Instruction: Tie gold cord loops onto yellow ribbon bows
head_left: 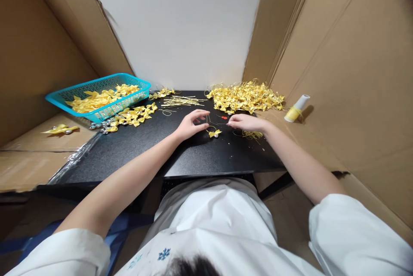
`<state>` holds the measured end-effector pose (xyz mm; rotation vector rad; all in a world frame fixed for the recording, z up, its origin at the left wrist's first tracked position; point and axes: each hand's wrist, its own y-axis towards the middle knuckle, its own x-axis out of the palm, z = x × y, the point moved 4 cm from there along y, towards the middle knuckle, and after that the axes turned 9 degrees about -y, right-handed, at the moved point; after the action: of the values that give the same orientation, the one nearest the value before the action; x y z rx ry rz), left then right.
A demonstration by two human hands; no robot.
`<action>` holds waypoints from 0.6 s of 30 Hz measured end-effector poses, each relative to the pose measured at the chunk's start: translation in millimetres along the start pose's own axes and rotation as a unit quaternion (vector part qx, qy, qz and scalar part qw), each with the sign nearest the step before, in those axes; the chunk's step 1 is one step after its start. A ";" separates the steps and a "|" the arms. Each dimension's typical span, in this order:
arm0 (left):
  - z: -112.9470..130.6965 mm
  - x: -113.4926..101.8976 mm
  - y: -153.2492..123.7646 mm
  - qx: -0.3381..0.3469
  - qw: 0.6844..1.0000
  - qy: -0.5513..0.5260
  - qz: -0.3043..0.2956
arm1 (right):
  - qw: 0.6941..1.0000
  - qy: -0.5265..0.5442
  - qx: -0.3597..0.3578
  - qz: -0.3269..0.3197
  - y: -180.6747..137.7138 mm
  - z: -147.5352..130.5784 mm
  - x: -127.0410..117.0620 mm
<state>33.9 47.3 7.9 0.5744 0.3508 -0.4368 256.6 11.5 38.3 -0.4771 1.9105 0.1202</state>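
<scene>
My left hand [192,124] is over the dark tabletop, its thumb and fingers apart around a loop of thin gold cord [208,119]. Just below its fingertips is a yellow ribbon bow [213,134] with a small silver bell. My right hand [241,122] is closed in a pinch to the right of the bow; what its fingertips hold is too small to make out. A small red object [225,117] shows beside those fingertips. Close under the right hand lies a bunch of gold cords [252,134].
A blue plastic basket [97,116] of yellow bows stands at the left, with belled bows [137,116] beside it. Gold strips [182,101] and a large pile of corded bows [247,97] lie at the back. A thread cone [297,109] stands right. Cardboard walls enclose the table.
</scene>
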 end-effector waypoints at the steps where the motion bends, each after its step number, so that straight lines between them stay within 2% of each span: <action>1: -3.3 -6.0 0.9 -0.017 0.999 0.009 0.041 | 0.999 -0.015 0.015 0.033 -9.2 7.4 -7.3; 3: -8.2 -17.4 1.4 -0.055 0.990 0.064 0.112 | 0.987 -0.075 0.082 0.115 -31.2 28.9 -21.6; 5: -8.5 -24.1 0.6 -0.093 0.974 0.149 0.143 | 0.958 -0.135 0.180 0.178 -55.1 56.2 -30.0; 7: -5.3 -22.6 -0.7 -0.134 0.962 0.207 0.116 | 0.926 -0.179 0.256 0.213 -75.6 82.0 -30.6; 8: -2.9 -18.4 -1.5 -0.152 0.961 0.217 0.081 | 0.915 -0.192 0.282 0.217 -83.0 92.9 -28.4; 10: 3.0 -5.7 -3.2 -0.173 0.960 0.219 -0.002 | 0.904 -0.219 0.302 0.210 -90.7 105.4 -22.2; 11: 6.9 0.3 -3.7 -0.166 0.961 0.219 -0.024 | 0.900 -0.230 0.302 0.214 -91.5 105.7 -20.1; 13: 12.9 10.3 -4.3 -0.144 0.966 0.211 -0.046 | 0.893 -0.242 0.284 0.251 -87.7 91.1 -19.0; 15: 14.5 16.5 -4.8 -0.134 0.969 0.200 -0.051 | 0.899 -0.223 0.237 0.292 -75.5 58.5 -18.0; 16: 13.8 17.9 -5.1 -0.134 0.970 0.195 -0.050 | 0.919 -0.195 0.198 0.280 -64.8 38.3 -14.2; 18: 11.5 18.2 -6.0 -0.134 0.973 0.184 -0.045 | 0.966 -0.117 0.143 0.180 -37.8 -0.9 0.5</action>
<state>48.8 30.7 6.3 0.3731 0.7818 -0.3599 270.1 -23.5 43.6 0.0804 1.7264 0.1296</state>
